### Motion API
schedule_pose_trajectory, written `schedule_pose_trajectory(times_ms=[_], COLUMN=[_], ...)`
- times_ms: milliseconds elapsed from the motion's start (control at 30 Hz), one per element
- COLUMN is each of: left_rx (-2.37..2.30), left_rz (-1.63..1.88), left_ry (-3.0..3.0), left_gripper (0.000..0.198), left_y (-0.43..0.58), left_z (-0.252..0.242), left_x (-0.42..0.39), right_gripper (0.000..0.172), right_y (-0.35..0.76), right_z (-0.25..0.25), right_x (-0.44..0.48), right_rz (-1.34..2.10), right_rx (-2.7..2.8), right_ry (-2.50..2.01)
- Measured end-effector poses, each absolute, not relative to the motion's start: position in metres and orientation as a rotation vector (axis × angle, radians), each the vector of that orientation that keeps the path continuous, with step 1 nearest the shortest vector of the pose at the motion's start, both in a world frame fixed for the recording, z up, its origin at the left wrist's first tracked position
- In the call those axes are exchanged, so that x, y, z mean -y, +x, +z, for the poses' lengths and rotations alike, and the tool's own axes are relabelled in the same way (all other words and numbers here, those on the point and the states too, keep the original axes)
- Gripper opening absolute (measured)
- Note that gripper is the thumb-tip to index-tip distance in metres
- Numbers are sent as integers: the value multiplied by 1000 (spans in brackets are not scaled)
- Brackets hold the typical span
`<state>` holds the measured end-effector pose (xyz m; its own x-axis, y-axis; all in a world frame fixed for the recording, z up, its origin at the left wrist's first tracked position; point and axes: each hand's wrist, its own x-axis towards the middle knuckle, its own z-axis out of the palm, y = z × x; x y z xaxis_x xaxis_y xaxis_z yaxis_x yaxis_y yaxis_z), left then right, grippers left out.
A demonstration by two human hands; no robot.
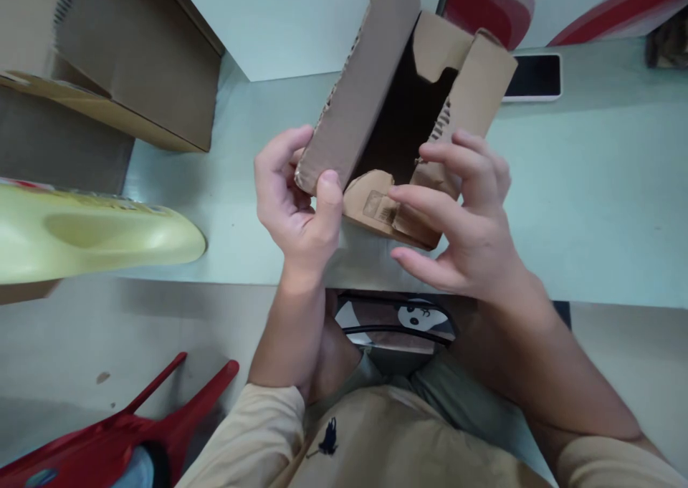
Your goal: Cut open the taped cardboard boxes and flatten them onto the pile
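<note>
A brown cardboard box [473, 94] is tilted over the table with its top flaps spread, and its inside looks dark. Its long left flap is pinched near the lower corner by my left hand [301, 201], thumb on the near face and fingers behind. My right hand [467, 208] is at the box's right side, fingers spread and curved, with the fingertips at the torn edge of the right flap and the small end flap. The thumb of that hand stands apart from the cardboard. A small printed mark shows on the near end flap.
A phone [534, 77] lies behind the box on the pale green table [602, 208]. At left are larger cardboard boxes [155, 58] and a yellow bottle [123, 237]. White cartons [301, 22] stand at the back. A red stool [161, 431] is on the floor, lower left.
</note>
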<state>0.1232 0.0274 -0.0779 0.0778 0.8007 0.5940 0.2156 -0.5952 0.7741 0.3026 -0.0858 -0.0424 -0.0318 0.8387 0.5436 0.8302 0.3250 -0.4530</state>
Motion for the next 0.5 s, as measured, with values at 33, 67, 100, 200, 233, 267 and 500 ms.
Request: schedule_pose_trajectory(times_ms=[33,67,100,200,233,267,500], left_rx=[-1015,-1038,-1065,-1116,-1118,-1117,-1059], left_rz=[1556,1557,1551,1534,1547,1561,1625], left_ry=[1879,1895,1908,1925,1924,1922,1960], left_gripper=[60,60,60,60,60,61,61], left_y=[124,124,124,125,125,125,129], left_z=[-77,-76,-75,-73,-73,-73,-76], left_x=[-26,-26,-25,-26,-26,-27,-27], right_gripper=[38,35,33,31,31,30,16], right_y=[301,301,302,304,304,305,305], right_z=[-43,-44,-45,-44,-43,-42,-43], right_x=[86,85,85,86,86,86,85], right_rz=[-4,-25,-50,-82,-82,-85,-166], right_rx=[1837,1840,1837,1800,1781,1759,1619], right_ry=[-1511,-1541,-1560,-1546,-1527,-1508,-1412])
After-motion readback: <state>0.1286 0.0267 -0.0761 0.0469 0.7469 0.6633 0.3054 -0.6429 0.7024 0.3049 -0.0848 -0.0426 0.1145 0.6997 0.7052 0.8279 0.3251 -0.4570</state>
